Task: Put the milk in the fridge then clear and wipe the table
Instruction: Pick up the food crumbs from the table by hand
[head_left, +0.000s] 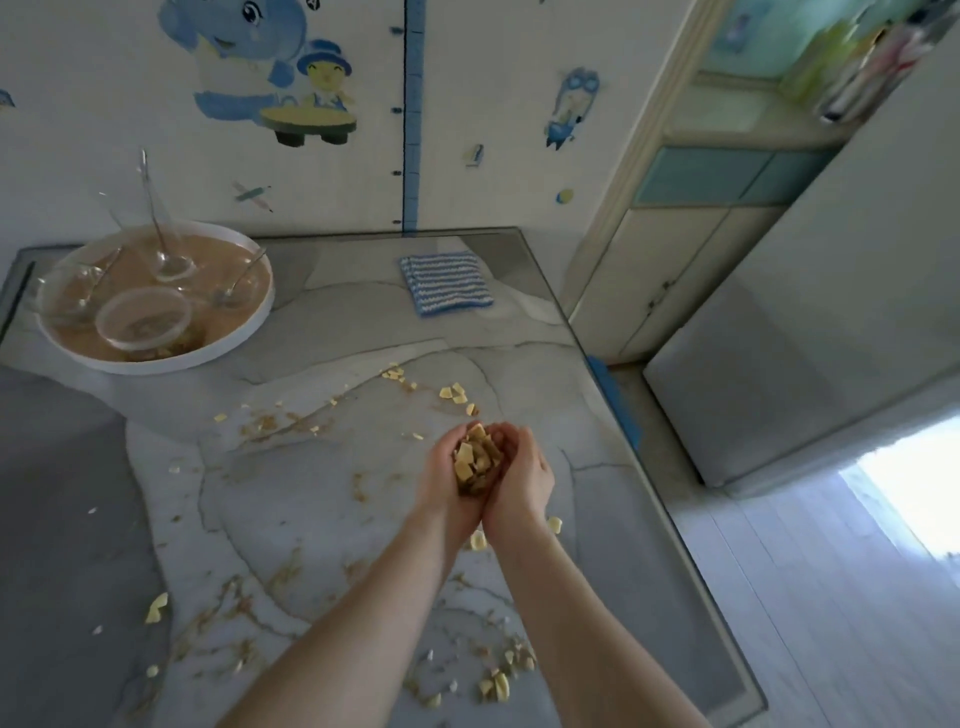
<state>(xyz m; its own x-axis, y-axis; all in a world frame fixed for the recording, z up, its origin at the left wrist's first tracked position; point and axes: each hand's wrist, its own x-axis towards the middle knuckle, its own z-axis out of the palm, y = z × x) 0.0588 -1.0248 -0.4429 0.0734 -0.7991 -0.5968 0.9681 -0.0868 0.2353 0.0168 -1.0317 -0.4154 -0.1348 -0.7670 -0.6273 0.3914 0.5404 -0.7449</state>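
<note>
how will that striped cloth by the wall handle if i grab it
The striped cloth looks knitted and lies flat, so it is probably soft, floppy and light. It would likely droop if lifted by one corner.

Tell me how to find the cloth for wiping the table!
Look at the grey marbled table and follow it to its far edge, under the blue ruler strip on the wall. The cloth lies flat there, right of the round white tray of glass dishes. It is the only soft square thing, striped blue and white.
</note>
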